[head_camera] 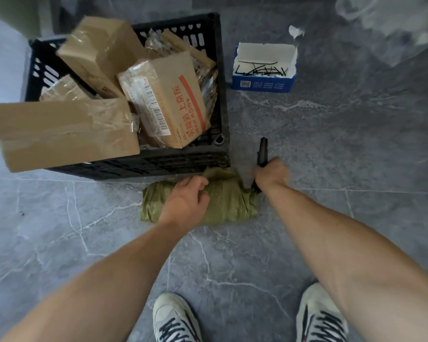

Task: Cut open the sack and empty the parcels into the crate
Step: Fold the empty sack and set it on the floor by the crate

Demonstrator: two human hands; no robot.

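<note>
Your view: you look straight down at a grey marbled tile floor, with both bare forearms reaching from the bottom edge toward the centre of the frame.

Sack: the green woven sack lies flat and crumpled into a small bundle on the floor at the centre of the frame. Its far edge touches the near right corner of the crate.

Left hand: your left hand lies on the left half of the sack, knuckles up, fingers curled into the fabric and holding it down.

Right hand: your right hand is a closed fist around a black cutting tool, just at the right end of the sack.

Tool against sack: one end of the tool sticks out of the fist toward the top of the frame. The other end comes out below the fist, right at the sack's bunched right end. Whether it touches the fabric, you cannot tell.

Crate: the black slotted crate fills the upper left of the frame.

Parcels: brown taped cardboard parcels are heaped in the crate above its rim. One large box overhangs the near left side.

Small box: a blue and white carton of black cable ties stands on the floor right of the crate, well apart from your hands.

Feet: your pale sneakers show at the bottom edge.
</note>
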